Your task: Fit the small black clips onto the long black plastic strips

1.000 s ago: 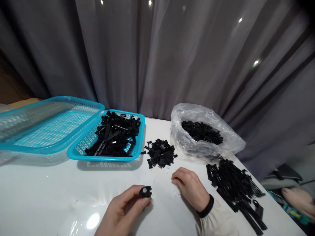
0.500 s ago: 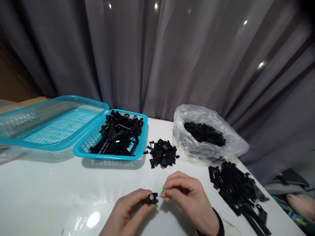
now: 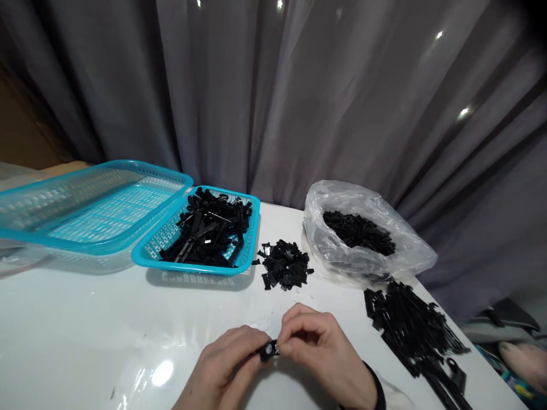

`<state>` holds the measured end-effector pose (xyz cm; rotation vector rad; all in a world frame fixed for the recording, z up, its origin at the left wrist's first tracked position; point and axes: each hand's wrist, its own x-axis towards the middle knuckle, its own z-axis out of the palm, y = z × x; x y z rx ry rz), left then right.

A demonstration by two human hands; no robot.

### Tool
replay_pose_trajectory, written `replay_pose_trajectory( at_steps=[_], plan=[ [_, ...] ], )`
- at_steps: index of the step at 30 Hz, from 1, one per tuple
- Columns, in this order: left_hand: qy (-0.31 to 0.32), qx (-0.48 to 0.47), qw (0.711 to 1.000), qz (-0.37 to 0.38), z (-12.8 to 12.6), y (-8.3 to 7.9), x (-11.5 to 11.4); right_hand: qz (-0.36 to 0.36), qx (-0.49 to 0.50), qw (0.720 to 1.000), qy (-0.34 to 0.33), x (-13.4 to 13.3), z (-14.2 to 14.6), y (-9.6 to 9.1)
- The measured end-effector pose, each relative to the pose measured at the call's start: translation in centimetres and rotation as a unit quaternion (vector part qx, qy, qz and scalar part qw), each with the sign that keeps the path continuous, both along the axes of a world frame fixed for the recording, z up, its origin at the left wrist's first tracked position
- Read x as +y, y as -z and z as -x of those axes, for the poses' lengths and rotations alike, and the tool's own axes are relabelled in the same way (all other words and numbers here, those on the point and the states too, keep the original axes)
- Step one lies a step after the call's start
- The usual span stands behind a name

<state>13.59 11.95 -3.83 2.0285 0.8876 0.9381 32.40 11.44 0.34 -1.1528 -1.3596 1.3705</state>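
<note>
Low at the middle of the head view, my left hand (image 3: 224,364) pinches a small black plastic part (image 3: 268,351) with a pale round spot on its end. My right hand (image 3: 327,353) is closed in a pinch right against that part's right end. Whatever sits between the right fingertips is mostly hidden by them; only a tiny light glint shows there. Just beyond the hands lies a pile of small black plastic pieces (image 3: 285,265). To the right of my right hand, long black plastic strips (image 3: 416,324) lie heaped on the white table (image 3: 85,336).
A blue basket (image 3: 141,259) full of black parts stands left of centre. Beside it, farther left, is a larger blue basket (image 3: 100,246). An open clear plastic bag (image 3: 337,259) of black pieces rests at the back right. A grey curtain (image 3: 282,102) hangs behind the table.
My right hand has moved left to meet the black part; the thin light-coloured piece seen in its fingertips is now mostly hidden. The view has shifted slightly.
</note>
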Motion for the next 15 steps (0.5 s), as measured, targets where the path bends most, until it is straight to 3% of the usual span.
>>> replay_pose_trajectory(
  at_steps=[8, 15],
  plan=[
    [0.025, 0.019, 0.999, -0.035, 0.2, -0.2, -0.1, 0.009, 0.057, 0.996, -0.065, 0.2, -0.3, 0.8],
    [0.023, 0.012, 0.998, -0.051, 0.1, -0.3, -0.1, 0.039, 0.085, 0.994, -0.056, 0.1, 0.1, 1.3]
  ],
)
